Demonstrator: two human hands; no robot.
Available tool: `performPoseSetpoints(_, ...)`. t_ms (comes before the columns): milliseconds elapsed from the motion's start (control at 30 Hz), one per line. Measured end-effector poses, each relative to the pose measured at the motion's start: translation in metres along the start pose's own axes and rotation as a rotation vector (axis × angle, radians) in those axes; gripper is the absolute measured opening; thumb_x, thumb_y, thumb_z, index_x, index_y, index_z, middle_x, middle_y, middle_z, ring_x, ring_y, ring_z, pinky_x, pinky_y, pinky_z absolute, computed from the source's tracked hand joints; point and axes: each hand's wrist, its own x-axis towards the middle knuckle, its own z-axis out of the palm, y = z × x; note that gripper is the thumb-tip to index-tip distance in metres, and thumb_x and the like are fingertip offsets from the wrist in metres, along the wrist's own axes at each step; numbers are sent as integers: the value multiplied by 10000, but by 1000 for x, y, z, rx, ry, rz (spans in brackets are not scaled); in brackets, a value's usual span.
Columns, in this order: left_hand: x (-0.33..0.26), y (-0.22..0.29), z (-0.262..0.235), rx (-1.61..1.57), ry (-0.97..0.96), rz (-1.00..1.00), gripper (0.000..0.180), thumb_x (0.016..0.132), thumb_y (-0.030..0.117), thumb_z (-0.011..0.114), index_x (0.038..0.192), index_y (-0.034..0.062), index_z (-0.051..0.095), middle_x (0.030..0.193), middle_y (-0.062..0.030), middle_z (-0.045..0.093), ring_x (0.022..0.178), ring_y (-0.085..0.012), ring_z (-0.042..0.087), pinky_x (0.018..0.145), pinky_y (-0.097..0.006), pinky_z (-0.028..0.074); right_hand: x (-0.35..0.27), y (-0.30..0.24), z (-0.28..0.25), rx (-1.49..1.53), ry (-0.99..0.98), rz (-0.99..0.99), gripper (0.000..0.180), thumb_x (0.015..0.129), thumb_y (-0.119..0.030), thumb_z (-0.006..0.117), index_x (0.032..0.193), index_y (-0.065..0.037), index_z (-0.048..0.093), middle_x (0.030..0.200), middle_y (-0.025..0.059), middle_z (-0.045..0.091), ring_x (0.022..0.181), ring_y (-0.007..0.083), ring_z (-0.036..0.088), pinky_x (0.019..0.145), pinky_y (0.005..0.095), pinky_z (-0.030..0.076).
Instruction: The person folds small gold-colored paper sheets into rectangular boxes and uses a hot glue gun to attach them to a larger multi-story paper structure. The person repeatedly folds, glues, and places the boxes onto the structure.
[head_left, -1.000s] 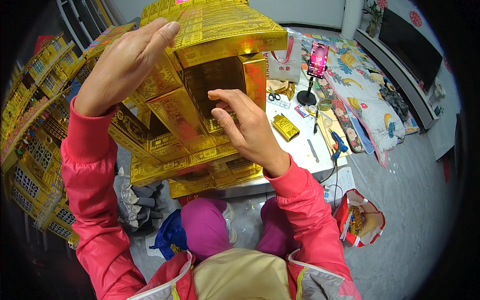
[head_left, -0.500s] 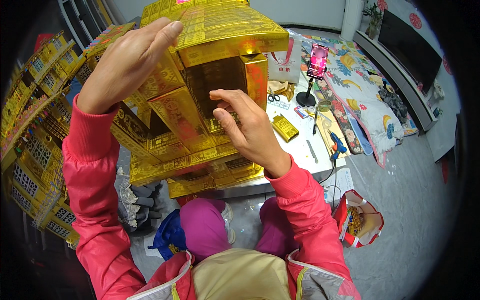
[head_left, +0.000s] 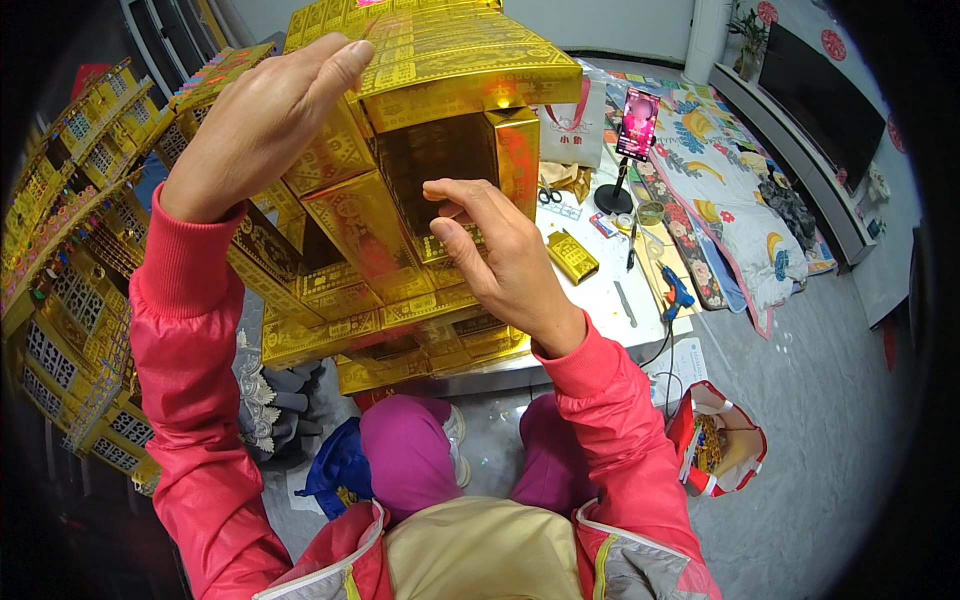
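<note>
A tall model house of gold foil paper [head_left: 400, 200] stands on a low white table [head_left: 610, 300] in front of me. My left hand [head_left: 265, 125] lies flat against the upper left side of its gold roof [head_left: 460, 60], fingers together. My right hand [head_left: 500, 260] reaches into the dark open front of the house, its fingertips pressed on a gold inner panel at the doorway. Neither hand holds a loose item. Gold stepped tiers [head_left: 380, 330] form the base below my right wrist.
A small gold paper ingot [head_left: 572, 256], scissors [head_left: 548, 196], a phone on a stand [head_left: 638, 125] and a blue glue gun [head_left: 678, 290] lie on the table. More gold paper buildings [head_left: 70, 300] stand at left. A red-and-white bag [head_left: 715, 440] sits on the floor at right.
My right hand has shifted slightly at the house's front opening. My left hand stays on the roof.
</note>
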Motion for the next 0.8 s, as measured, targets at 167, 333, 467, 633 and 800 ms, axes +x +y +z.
performPoseSetpoints(167, -1, -2, 0, 25, -11, 1, 313, 1035, 279, 388, 976, -10, 490, 824, -196, 528, 831, -415, 535, 704, -455, 415, 0, -2, -3, -16, 1, -3, 268, 949, -106, 587, 1197, -5, 579, 1119, 149, 627, 870, 227, 650, 784, 326, 514)
performPoseSetpoints(333, 1, -8, 2, 83, 70, 204, 308, 1032, 287, 416, 1068, 6, 536, 857, -170, 542, 829, -397, 549, 689, -454, 424, -3, -10, -15, -36, 19, -8, 266, 947, -93, 584, 1199, -5, 582, 1110, 139, 642, 874, 218, 656, 792, 318, 514)
performPoseSetpoints(467, -1, -7, -5, 111, -54, 43, 393, 1015, 374, 472, 1185, 29, 551, 950, -149, 580, 846, -337, 584, 707, -429, 446, -15, -15, -38, -39, 84, 48, 260, 967, -86, 551, 1209, 1, 585, 1089, 113, 672, 909, 181, 658, 809, 290, 512)
performPoseSetpoints(633, -3, 3, -5, 25, 338, -42, 485, 996, 441, 513, 1177, -7, 558, 935, -121, 579, 845, -217, 568, 749, -358, 446, -49, 4, -56, 33, 219, 251, 254, 1017, -176, 502, 1178, -2, 593, 1090, 82, 670, 901, 137, 625, 806, 262, 496)
performPoseSetpoints(800, -107, 38, 0, -422, 413, -328, 433, 1013, 414, 471, 1038, -4, 580, 926, -55, 584, 781, -139, 509, 699, -286, 419, -97, 64, -38, 139, 224, 576, 317, 1033, -265, 475, 1178, -7, 588, 1145, 81, 654, 990, 146, 605, 875, 288, 475)
